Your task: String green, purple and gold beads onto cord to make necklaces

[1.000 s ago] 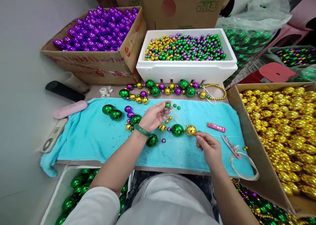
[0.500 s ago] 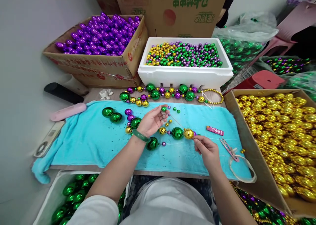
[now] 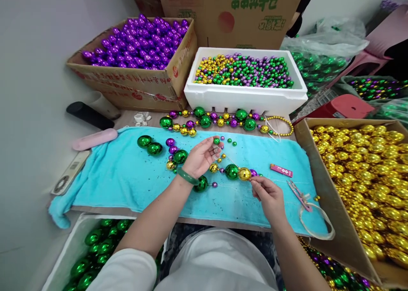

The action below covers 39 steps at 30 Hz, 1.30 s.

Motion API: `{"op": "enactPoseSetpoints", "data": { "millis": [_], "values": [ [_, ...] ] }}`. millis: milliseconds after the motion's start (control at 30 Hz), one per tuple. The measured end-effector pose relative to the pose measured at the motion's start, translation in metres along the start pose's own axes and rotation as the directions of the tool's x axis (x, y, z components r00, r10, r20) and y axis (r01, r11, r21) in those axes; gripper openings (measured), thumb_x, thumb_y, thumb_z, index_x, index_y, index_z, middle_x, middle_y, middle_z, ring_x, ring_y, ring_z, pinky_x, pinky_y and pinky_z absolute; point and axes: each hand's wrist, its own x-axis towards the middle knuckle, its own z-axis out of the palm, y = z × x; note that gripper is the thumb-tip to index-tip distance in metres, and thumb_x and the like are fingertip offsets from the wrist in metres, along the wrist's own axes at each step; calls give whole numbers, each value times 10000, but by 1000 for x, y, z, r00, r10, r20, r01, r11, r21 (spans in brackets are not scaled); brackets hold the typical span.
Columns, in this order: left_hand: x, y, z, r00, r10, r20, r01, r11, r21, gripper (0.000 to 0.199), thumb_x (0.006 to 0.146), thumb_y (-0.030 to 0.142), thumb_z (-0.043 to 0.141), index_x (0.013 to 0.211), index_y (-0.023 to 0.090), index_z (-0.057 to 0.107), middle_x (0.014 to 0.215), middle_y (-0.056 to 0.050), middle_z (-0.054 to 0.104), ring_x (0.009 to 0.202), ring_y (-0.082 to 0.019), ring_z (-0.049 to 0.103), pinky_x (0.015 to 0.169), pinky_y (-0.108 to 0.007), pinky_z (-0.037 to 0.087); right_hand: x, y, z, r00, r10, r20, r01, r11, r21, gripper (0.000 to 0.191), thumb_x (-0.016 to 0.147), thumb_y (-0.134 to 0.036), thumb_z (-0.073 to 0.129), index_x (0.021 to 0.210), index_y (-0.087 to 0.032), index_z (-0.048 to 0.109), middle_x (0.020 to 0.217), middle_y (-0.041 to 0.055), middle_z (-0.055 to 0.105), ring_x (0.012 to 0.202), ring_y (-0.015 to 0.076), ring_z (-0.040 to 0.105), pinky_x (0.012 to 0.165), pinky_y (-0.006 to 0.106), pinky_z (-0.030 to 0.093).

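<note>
My left hand (image 3: 201,155), wearing a green bangle (image 3: 187,176), is closed above the towel. At its fingertips is a small green bead (image 3: 216,141), and a thin straight thread (image 3: 232,160) runs from there to a large gold bead (image 3: 244,174). The thumb and forefinger of my right hand (image 3: 268,194) pinch that gold bead at its right end. Touching or just beside it is a large green bead (image 3: 231,172), in line with smaller beads. A purple bead (image 3: 253,172) shows behind. Another green bead (image 3: 201,184) lies below my left wrist, partly hidden.
On the blue towel (image 3: 105,172) lie a pink-handled snipper (image 3: 299,196) and a pink packet (image 3: 281,170). A finished-looking bead strand (image 3: 205,121) lies behind. A purple-bead carton (image 3: 127,84), white foam box (image 3: 245,96) and gold-bead carton (image 3: 338,201) surround the table.
The camera view has turned slightly left, so the scene sits further right. Both hands keep nearly the same pose and hold.
</note>
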Motion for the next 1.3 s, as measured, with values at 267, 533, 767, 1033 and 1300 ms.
{"op": "enactPoseSetpoints", "data": {
  "millis": [267,533,767,1033,1300],
  "values": [
    [-15,-38,17,1000,0,-2,0,1000,6,219,741,259,767,887,139,656,799,-47,704,665,-86,612,625,-199,472,-1,10,6,998,64,24,-65,998,23,309,748,-475,698,782,-176,627,501,-28,517,436,101,443,403,222,327],
    [-8,-22,13,997,20,-70,-23,999,-46,206,836,275,679,1009,164,677,853,-38,695,688,-87,614,627,-210,470,-1,5,1,997,61,48,-60,998,-27,270,772,-446,677,782,-179,636,500,-31,509,451,101,442,417,223,324],
    [-5,-15,8,990,-7,-142,-17,985,-171,99,901,227,587,878,153,648,782,-33,686,667,-90,619,628,-216,486,-2,6,0,997,59,47,-59,998,-1,253,753,-427,689,760,-180,634,494,-32,513,441,97,431,419,224,322],
    [-4,-14,7,984,-38,-176,-2,976,-220,138,877,230,628,764,154,603,764,-31,688,660,-85,621,644,-206,493,-2,6,1,997,61,53,-60,998,-17,247,763,-424,677,755,-181,634,491,-33,509,444,98,428,427,227,335],
    [-1,-15,2,988,-26,-153,-5,980,-201,137,889,234,598,778,156,610,779,-39,693,666,-91,621,643,-212,488,-3,7,1,997,74,38,-74,997,-15,257,761,-432,683,759,-179,636,495,-31,510,447,100,433,425,227,329]
  ]
}}
